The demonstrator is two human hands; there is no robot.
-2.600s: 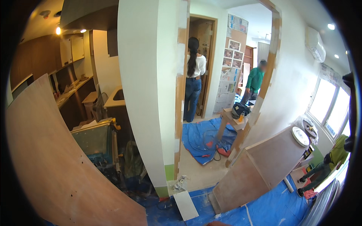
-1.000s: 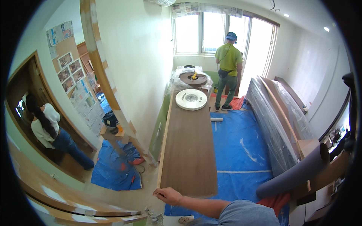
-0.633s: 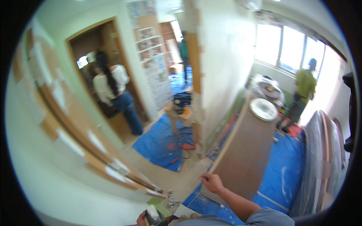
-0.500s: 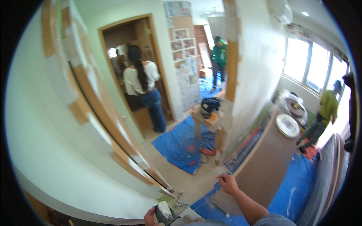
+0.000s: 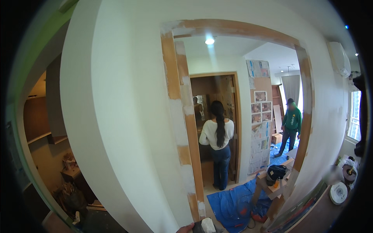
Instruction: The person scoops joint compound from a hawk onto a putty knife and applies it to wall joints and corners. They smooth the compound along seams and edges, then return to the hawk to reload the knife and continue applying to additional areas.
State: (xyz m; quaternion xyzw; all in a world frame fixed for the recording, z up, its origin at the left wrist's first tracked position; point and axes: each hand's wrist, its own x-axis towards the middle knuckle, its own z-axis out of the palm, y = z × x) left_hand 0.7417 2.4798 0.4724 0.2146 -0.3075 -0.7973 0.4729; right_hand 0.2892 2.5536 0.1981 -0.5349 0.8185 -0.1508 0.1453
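Observation:
At the lower edge, my left hand (image 5: 185, 228) shows only in part, its fingers closed on the side of a dark, flat-sided holder (image 5: 198, 228). A white lump (image 5: 208, 225), perhaps filler paste, lies on the holder. Just beyond stands a wooden door frame (image 5: 173, 73) with pale patches smeared along it; its lower left post comes down close to the holder. My right hand is out of the picture.
Through the doorway, a person in a white top (image 5: 217, 134) faces an inner door; another in green (image 5: 291, 120) stands farther back. Blue sheeting (image 5: 229, 206) covers floor there, beside a wooden bench (image 5: 268, 188) with a dark bag. A round white disc (image 5: 338, 193) lies on a board at right.
My view has swung left and up toward the door frame. My right hand has left the picture, and the person in green now faces this way. My left hand keeps the holder.

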